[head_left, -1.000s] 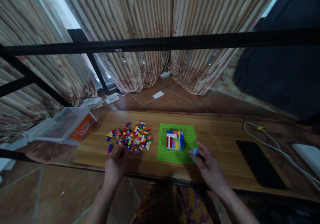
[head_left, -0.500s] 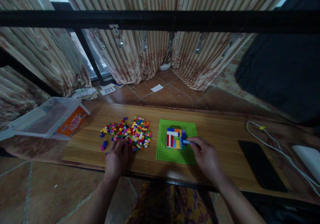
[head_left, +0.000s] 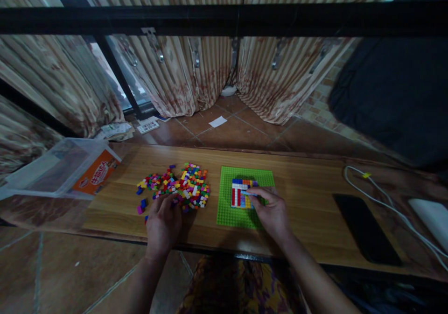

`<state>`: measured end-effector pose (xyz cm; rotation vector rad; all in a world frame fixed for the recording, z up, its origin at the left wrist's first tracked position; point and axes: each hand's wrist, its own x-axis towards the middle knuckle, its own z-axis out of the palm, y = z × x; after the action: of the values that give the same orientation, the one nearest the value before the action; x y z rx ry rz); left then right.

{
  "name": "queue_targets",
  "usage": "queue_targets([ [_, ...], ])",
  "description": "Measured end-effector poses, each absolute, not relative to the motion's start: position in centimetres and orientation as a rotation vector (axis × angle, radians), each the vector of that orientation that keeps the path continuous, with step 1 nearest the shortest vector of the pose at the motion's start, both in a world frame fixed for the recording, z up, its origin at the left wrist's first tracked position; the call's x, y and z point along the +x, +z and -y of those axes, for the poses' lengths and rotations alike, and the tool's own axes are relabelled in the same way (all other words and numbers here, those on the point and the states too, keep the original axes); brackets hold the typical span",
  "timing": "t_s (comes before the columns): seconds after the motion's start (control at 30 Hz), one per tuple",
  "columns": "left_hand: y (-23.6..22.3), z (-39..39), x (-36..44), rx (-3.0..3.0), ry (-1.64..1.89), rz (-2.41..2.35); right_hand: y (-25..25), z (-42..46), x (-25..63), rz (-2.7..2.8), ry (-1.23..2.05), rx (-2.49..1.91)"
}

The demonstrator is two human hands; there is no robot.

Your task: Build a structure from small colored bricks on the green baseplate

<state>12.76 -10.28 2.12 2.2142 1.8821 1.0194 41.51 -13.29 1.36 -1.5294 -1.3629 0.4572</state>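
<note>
My right hand (head_left: pixel 272 211) pinches a light blue toy brick (head_left: pixel 249 192) between thumb and fingers, over the right part of a small block of coloured bricks (head_left: pixel 238 196). Whether the held brick touches the block I cannot tell. Red, white, blue, orange and yellow bricks show in that block, which sits on a green studded baseplate (head_left: pixel 227 217). At the near edge of a loose brick pile (head_left: pixel 194 188), my left hand (head_left: pixel 164 221) has its fingers bent and drawn together. What lies between those fingertips is too small to make out.
A clear plastic box (head_left: pixel 45 183) with an orange label stands at the table's left end. On the right lie a black flat slab (head_left: pixel 366 230), a white cable (head_left: pixel 385 199) and a white device (head_left: pixel 430 216). A few stray bricks (head_left: pixel 142 206) lie left of the pile.
My right hand has moved left with the light blue brick, from the block's right edge to over its right part. My left hand stays at the pile. The view has shifted slightly.
</note>
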Motion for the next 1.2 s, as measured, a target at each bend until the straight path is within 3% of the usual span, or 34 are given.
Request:
queue_targets([
  [0.37,3.3,11.7,19.1,2.369,1.053,-1.466,2.4,12.7,42.4,1.605,0.298,-1.555],
  [0.67,3.8,12.1,24.6,2.527,0.769,-1.327,2.2,13.1,42.6,1.576,0.283,-1.595],
  [1.2,3.0,12.2,26.6,2.627,0.622,-1.470,0.5,13.0,42.9,0.896,0.761,-1.600],
])
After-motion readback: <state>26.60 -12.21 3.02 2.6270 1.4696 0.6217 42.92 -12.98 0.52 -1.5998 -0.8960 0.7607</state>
